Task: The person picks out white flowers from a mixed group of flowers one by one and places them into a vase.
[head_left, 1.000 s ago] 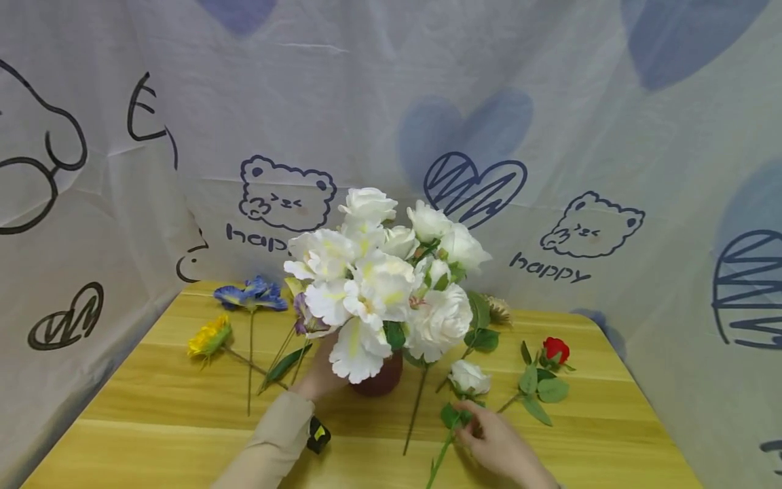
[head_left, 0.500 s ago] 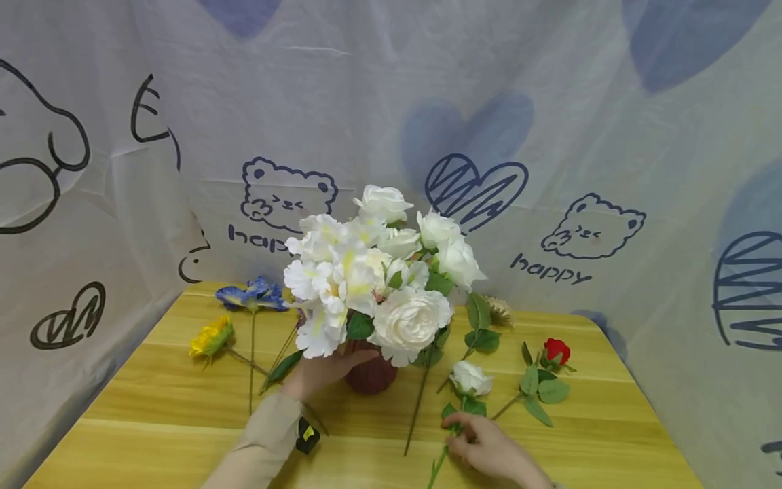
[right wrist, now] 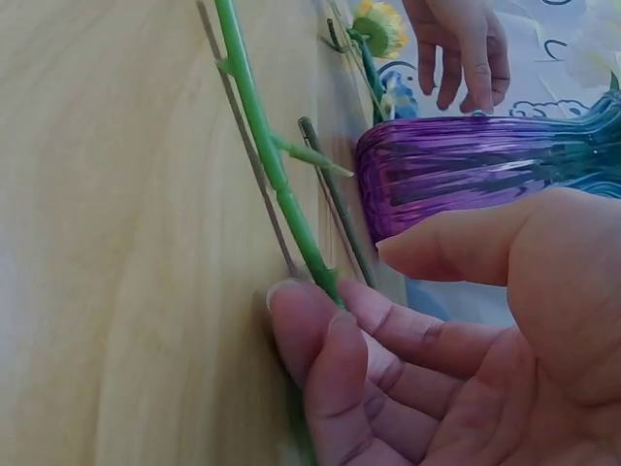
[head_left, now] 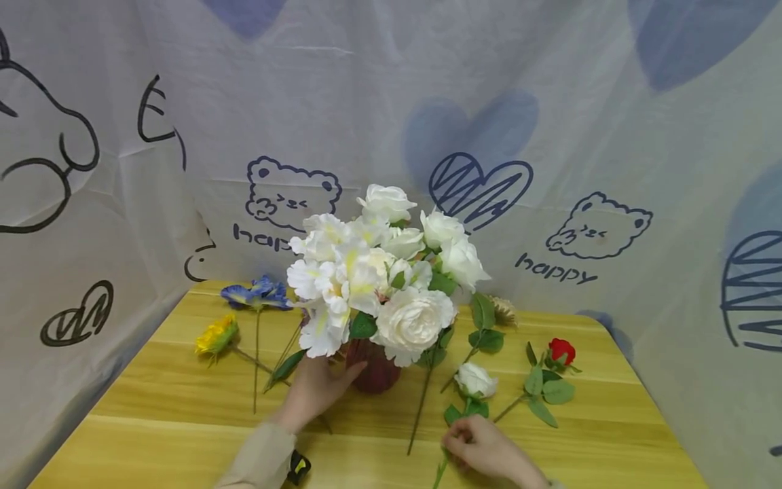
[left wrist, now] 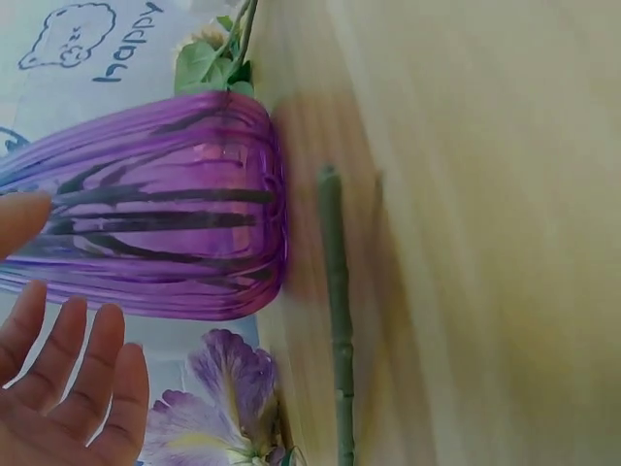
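A ribbed glass vase (head_left: 374, 372), purple at its base and teal higher up in the right wrist view, holds a bunch of white flowers (head_left: 415, 322). My left hand (head_left: 314, 390) is beside the vase, its fingers loosely spread and holding nothing. In the left wrist view the purple glass (left wrist: 184, 214) stands just beyond those fingers, with dark stems inside. My right hand (head_left: 485, 448) has its fingers curled at the green stem (right wrist: 281, 199) of a white rose (head_left: 475, 380) low over the table. The thumb is apart from that stem.
On the wooden table (head_left: 183, 448) lie a yellow sunflower (head_left: 216, 336), a blue flower (head_left: 256, 293) and a purple flower (left wrist: 223, 398) at the left. A red rose (head_left: 561, 352) lies at the right. A patterned cloth (head_left: 366, 102) hangs behind.
The vase and its bouquet have turned and shifted slightly; my left hand has come away from behind the flowers to the vase's left side. My right hand has moved slightly down along the rose stem.
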{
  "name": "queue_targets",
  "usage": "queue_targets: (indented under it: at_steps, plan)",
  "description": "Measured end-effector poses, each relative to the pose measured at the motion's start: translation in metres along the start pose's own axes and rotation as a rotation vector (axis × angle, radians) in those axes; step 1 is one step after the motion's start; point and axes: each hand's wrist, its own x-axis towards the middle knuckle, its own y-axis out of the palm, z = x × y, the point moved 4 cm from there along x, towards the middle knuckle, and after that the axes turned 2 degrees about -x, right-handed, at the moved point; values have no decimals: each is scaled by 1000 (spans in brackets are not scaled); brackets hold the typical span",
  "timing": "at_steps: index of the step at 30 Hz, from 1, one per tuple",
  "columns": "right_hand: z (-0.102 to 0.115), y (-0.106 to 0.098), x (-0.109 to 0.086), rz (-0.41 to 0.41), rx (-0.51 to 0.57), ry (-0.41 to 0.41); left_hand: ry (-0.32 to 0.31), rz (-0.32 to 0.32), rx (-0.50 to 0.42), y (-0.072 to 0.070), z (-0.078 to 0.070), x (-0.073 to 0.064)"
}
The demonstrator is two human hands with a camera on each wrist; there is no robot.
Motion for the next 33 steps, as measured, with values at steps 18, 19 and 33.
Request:
queue_targets:
  at_steps: [18,19,33]
  plan:
    - [-14,-19,-12,-413,265,61,30,315,-2,27,-34,-14]
    - [-15,-19,-13,-425,301,78,30,324,-8,28,-35,-14]
    - [-11,-21,-19,-536,447,73,125,283,-93,29,-60,-13]
